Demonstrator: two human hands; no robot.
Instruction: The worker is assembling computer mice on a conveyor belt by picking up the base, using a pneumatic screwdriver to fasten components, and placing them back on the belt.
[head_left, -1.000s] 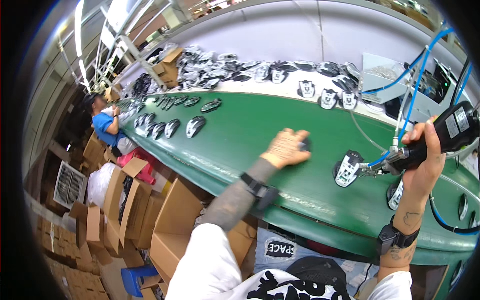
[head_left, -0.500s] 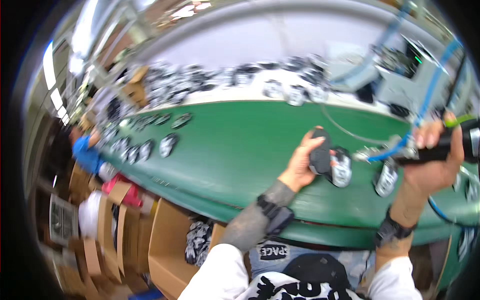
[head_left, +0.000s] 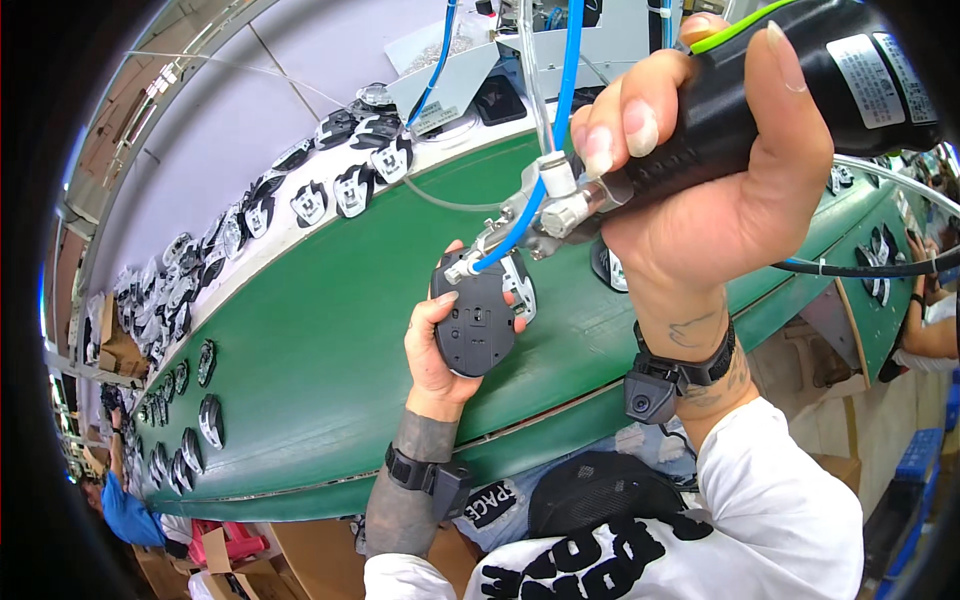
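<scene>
The computer mouse, dark grey and turned underside up, sits in the person's left hand above the green bench, a long conveyor-like surface that curves across the view. Rows of similar mice line the far edge of the bench, and a few more lie at its left end. The left hand's fingers are wrapped round the mouse from below and the side, thumb on its edge, gripping it firmly. The right hand is closed tight round the black body of a powered screwdriver, from which blue air hoses run upward; its metal nose touches the top end of the mouse's base. Judging by this, the step in hand is driving a screw into the underside. The next move seems to call for keeping the bit square in its hole and the mouse steady against the push.
</scene>
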